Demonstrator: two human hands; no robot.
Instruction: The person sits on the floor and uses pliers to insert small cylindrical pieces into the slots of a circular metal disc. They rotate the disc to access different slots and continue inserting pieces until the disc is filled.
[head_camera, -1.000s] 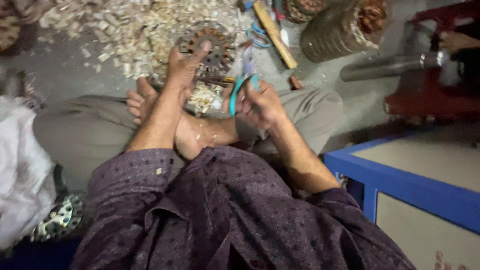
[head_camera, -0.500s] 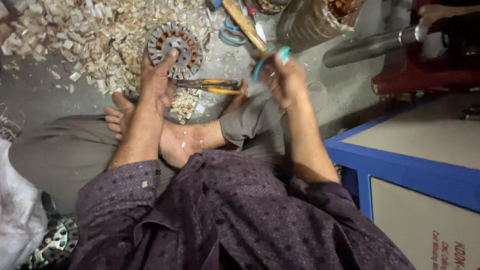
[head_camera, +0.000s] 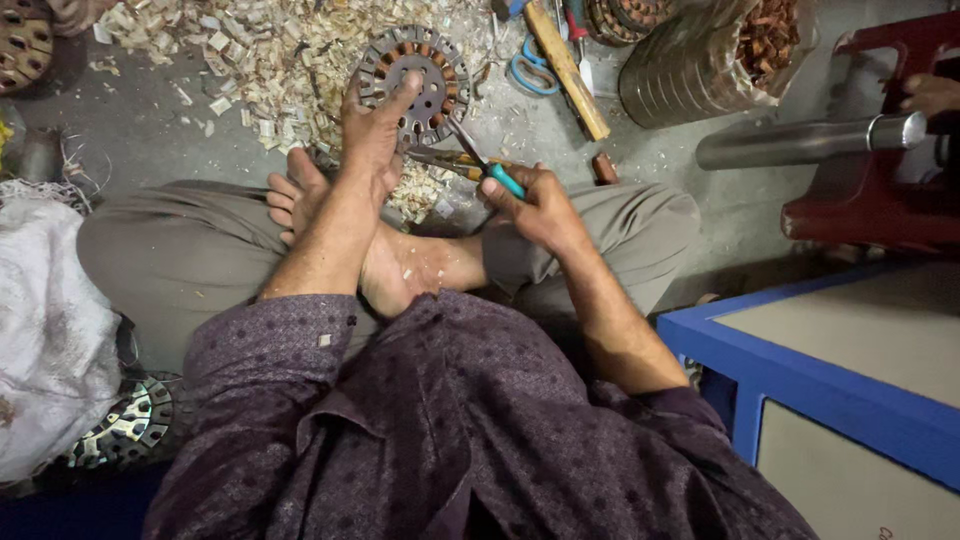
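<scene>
I sit cross-legged on the floor. My left hand (head_camera: 372, 130) presses on a round slotted motor stator (head_camera: 425, 75) with copper windings, lying flat on the floor before my feet. My right hand (head_camera: 535, 205) grips a teal-handled tool (head_camera: 490, 165) whose metal tip points into the stator's slots. A pair of pliers with orange handles (head_camera: 450, 162) lies on the floor just under that tool.
Pale paper scraps (head_camera: 260, 50) cover the floor behind the stator. Blue scissors (head_camera: 535, 72), a wooden stick (head_camera: 568, 70) and a sack of copper bits (head_camera: 720, 55) lie at the back right. A red stool (head_camera: 880, 190), blue cabinet (head_camera: 830, 370) and white sack (head_camera: 50, 330) flank me.
My right hand has come down from a raised position and brought the teal-handled tool's tip to the stator. My left hand stays on the stator.
</scene>
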